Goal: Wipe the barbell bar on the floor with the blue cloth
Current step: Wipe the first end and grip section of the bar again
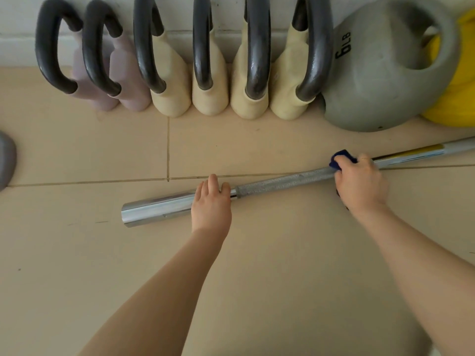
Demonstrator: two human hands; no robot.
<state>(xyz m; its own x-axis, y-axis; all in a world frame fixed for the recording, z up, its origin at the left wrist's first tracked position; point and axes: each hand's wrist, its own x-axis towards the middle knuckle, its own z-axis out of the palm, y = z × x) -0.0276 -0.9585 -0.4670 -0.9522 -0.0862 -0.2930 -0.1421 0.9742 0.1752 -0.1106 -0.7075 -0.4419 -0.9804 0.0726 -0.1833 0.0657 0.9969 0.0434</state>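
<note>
A steel barbell bar (pixel 280 183) lies on the beige tiled floor, running from a shiny sleeve at lower left up to the right edge. My left hand (pixel 211 204) rests flat over the sleeve near its collar, pressing down on it. My right hand (pixel 359 183) is closed around the bar's knurled shaft with the dark blue cloth (pixel 340 159) wrapped under the fingers; only a bunched corner of the cloth shows above the knuckles. A yellow and white label marks the bar further right.
Along the far wall stands a row of kettlebell-style weights: two pink (pixel 102 80), several cream (pixel 210 86), and a grey one marked 6 LB (pixel 380 73). A yellow object (pixel 457 98) sits at the far right. A grey rounded weight (pixel 6 160) pokes in at the left edge.
</note>
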